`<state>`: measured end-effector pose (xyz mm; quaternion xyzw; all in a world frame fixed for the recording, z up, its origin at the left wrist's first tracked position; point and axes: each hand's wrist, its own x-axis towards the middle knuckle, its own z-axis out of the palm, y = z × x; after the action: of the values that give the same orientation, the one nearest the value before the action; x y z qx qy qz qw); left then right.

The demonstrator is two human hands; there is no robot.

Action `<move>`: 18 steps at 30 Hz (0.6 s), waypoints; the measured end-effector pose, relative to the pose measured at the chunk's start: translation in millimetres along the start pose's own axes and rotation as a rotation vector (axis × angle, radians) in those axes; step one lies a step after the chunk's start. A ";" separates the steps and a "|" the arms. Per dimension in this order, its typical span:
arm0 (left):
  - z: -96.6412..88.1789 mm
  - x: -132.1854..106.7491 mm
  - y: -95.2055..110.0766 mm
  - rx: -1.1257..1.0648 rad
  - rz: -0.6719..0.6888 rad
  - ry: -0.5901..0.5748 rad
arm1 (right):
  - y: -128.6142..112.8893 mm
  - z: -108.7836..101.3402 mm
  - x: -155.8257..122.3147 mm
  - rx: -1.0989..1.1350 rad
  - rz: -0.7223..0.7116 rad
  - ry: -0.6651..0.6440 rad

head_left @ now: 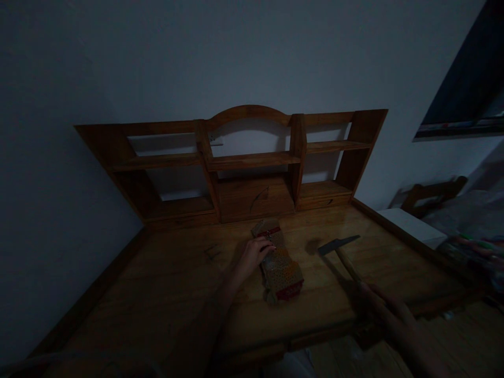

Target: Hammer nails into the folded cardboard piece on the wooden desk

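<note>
Tan, cardboard-like packaging piece [281, 265] with red bands and a dotted yellow-orange section: located flat near the middle of the desk [169, 283], lengthwise from near the shelf unit [252, 161] toward the front edge; surface creased, outline uneven.

Left hand [255, 253]: placed on the upper part of the packaging piece, fingers bent, fingertips gathered near the upper red band; small dark detail at the fingertips, too small to identify; cannot tell whether fully closed on anything.

Right hand [380, 302]: closed around the lower handle of a hammer [348, 266], near the right front of the desk; hammer to the right of the packaging piece and apart from it; handle of light wood, slanting up and left from the grip; head dark, narrow, lying crosswise to the handle, with shadow on the desktop beside it.

Behind the packaging piece: wooden shelf unit along the rear of the desk, with open compartments and an arched top rail [248, 111]; white wall socket [216, 140] visible through the central opening; at far right, wooden chair back [433, 194] beside a white surface [411, 224]; lighting dim throughout.
</note>
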<state>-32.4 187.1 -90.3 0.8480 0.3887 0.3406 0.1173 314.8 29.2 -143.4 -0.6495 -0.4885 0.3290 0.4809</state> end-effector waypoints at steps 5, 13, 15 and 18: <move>-0.8 -0.5 2.1 0.014 -0.023 0.009 | 5.5 -1.9 5.4 0.017 0.008 -0.026; -4.5 -1.7 -2.1 -0.026 0.008 0.031 | -2.4 5.4 -0.8 0.036 0.038 0.034; -3.3 -2.6 -6.3 -0.028 0.008 0.032 | -2.3 6.7 -1.1 0.049 0.034 0.041; -3.0 -4.3 -6.7 -0.023 0.007 0.029 | -5.3 7.0 -2.4 0.028 0.000 0.052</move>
<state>-40.3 188.3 -93.2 0.8428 0.3836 0.3578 0.1203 306.1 29.4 -140.7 -0.6512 -0.4711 0.3187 0.5024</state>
